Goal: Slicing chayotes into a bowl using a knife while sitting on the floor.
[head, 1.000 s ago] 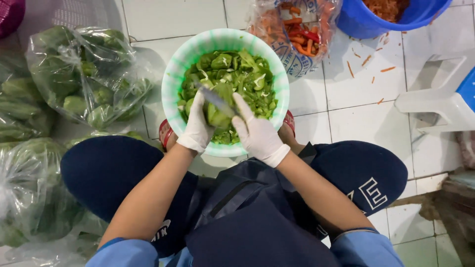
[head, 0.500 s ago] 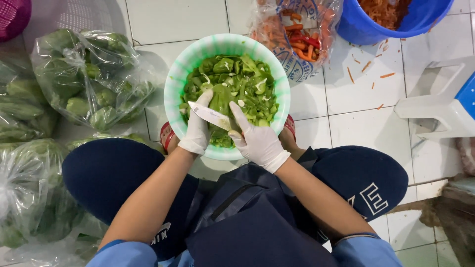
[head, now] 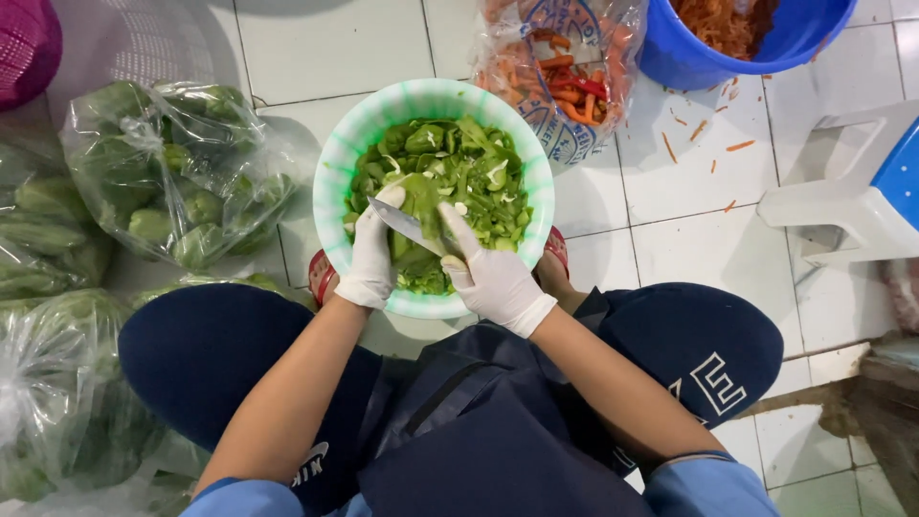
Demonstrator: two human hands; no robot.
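Bowl [head: 330,182]: I see cut green pepper pieces [head: 469,177] inside
Left hand [head: 369,254]: clamped on knife [head: 407,225]
Right hand [head: 493,278]: pinching a green pepper [head: 421,196]
Blue bucket [head: 689,57]: shredded carrot [head: 723,19]

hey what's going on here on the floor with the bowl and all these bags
A person sits on the tiled floor over a light green bowl of chopped green peppers. The gloved left hand holds a knife against a green pepper that the gloved right hand steadies. Bags of whole green peppers lie to the left; a bag of red chillies and a blue tub sit beyond.
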